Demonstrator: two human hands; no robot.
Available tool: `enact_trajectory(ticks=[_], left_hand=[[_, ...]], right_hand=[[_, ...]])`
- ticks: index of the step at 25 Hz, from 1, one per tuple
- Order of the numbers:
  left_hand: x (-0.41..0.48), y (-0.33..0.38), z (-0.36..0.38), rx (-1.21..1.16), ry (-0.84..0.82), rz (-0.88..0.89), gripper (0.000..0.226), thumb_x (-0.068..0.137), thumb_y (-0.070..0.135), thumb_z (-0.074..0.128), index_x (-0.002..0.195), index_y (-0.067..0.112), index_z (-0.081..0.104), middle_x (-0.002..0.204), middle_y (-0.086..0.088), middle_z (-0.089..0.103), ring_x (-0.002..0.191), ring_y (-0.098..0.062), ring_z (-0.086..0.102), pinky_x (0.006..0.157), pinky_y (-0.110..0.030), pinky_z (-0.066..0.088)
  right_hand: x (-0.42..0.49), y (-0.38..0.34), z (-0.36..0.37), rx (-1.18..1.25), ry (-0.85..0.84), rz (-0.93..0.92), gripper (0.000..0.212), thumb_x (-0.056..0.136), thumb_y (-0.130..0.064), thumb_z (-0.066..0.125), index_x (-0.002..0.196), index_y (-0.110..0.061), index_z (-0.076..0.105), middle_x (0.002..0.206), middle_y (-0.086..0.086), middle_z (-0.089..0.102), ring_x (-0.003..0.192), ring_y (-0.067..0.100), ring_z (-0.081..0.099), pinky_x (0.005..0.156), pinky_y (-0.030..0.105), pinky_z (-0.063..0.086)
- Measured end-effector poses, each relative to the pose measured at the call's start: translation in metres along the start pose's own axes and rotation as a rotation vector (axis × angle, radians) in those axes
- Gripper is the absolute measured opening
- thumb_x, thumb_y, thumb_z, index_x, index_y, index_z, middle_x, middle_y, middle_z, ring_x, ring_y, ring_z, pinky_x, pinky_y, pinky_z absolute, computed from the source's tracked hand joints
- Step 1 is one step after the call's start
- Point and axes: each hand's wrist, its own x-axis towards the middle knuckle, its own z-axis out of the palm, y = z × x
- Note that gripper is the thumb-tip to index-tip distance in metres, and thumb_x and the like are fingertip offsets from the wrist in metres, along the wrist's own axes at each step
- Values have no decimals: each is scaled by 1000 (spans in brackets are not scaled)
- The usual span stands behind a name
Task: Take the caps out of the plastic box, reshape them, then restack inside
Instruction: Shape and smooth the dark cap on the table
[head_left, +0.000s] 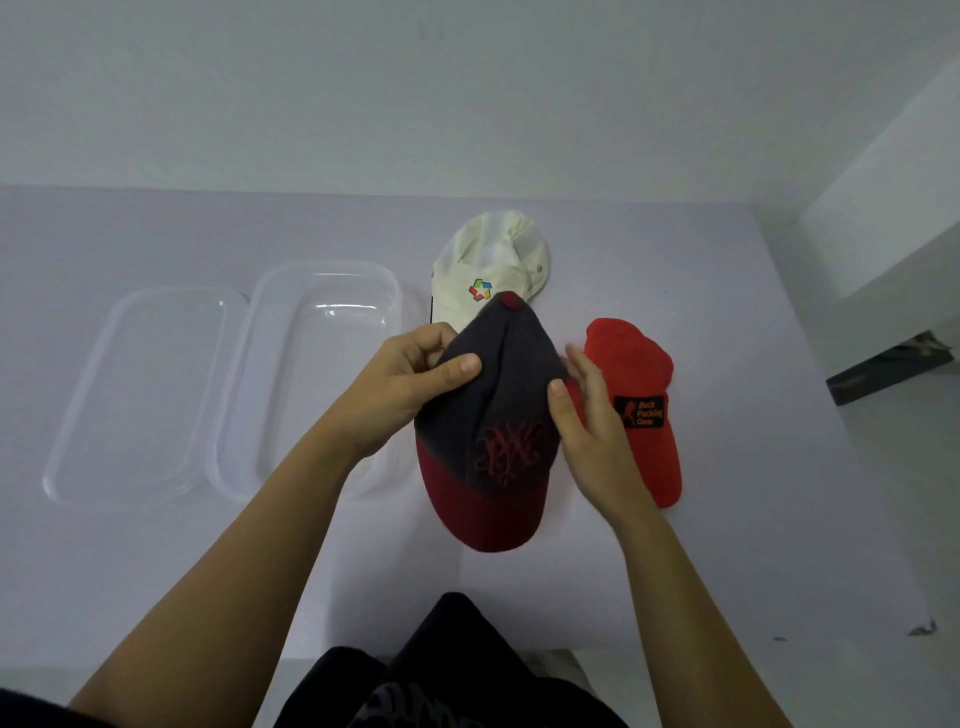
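We hold the dark cap (493, 405) in both grips, left hand (410, 384) and right hand (587, 431); it hides part of the cream cap (488, 260) beyond, red cap (644, 395) right, plastic box (311, 364) left.

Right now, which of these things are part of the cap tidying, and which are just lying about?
Part of the job:
- dark cap with red brim, held by left hand and right hand
- cream cap
- red cap
- clear plastic box, empty
- its lid

Just lying about:
- dark object at the table's right edge
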Motion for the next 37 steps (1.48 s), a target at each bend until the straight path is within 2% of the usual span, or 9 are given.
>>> enact_trajectory(ticks=[2,5,9,13,16,20,26,31,37], left_hand=[[3,0,0,-48,-39,-6,25,78,15,65,58,28,57,54,13,56,54,-3,57,53,-12,45],[6,-1,-4,-68,5,-41,15,76,10,70,77,18,58,64,7,63,63,-8,64,60,-17,51],[4,0,-14,234,-8,-145,39,75,40,72,110,22,63,89,1,66,86,-14,66,80,-27,55],[-1,0,-7,423,-31,-123,36,91,40,55,92,5,65,87,-16,61,76,-16,57,73,-28,47],[-6,2,9,432,17,19,28,98,36,42,76,20,52,64,0,46,60,-3,43,57,-13,36],[-7,-2,28,573,325,237,32,100,28,30,68,31,34,50,12,39,49,-4,41,48,-13,31],[3,-1,38,203,425,90,40,104,26,22,69,30,42,55,31,52,58,12,50,60,-4,39],[13,-11,35,213,416,-31,39,104,33,23,71,18,37,67,16,48,59,13,49,66,-9,41],[40,-69,19,424,401,-240,42,102,37,26,84,7,50,78,0,53,69,-8,46,64,-18,37]], right_hand=[[7,-5,-11,133,-195,12,49,89,-38,49,136,-24,44,136,-10,52,127,5,47,108,30,39],[10,-13,-20,222,-319,-1,28,88,-13,57,116,-19,59,114,1,67,109,12,62,92,25,50],[12,-10,-32,150,-309,28,28,83,-3,64,106,-18,58,105,3,67,99,17,66,80,27,55],[15,-10,-36,-67,-328,-42,26,85,-19,67,108,-22,58,108,4,66,103,22,63,87,40,55],[13,-14,-29,-174,-281,-210,28,89,-24,60,113,-13,53,105,8,65,98,20,63,85,44,53],[11,-20,-26,-202,-247,-302,31,89,-33,60,105,-9,49,91,18,64,85,36,63,69,55,51],[12,-21,-25,61,-246,-143,28,81,-40,68,93,-26,47,88,-17,60,86,7,62,73,26,54],[17,-11,-15,22,-122,-74,29,86,-48,37,81,-20,43,72,-8,41,61,-5,40,60,15,39],[40,41,3,107,-44,130,24,99,-29,40,77,-20,45,70,-9,43,56,-7,42,55,10,38]])
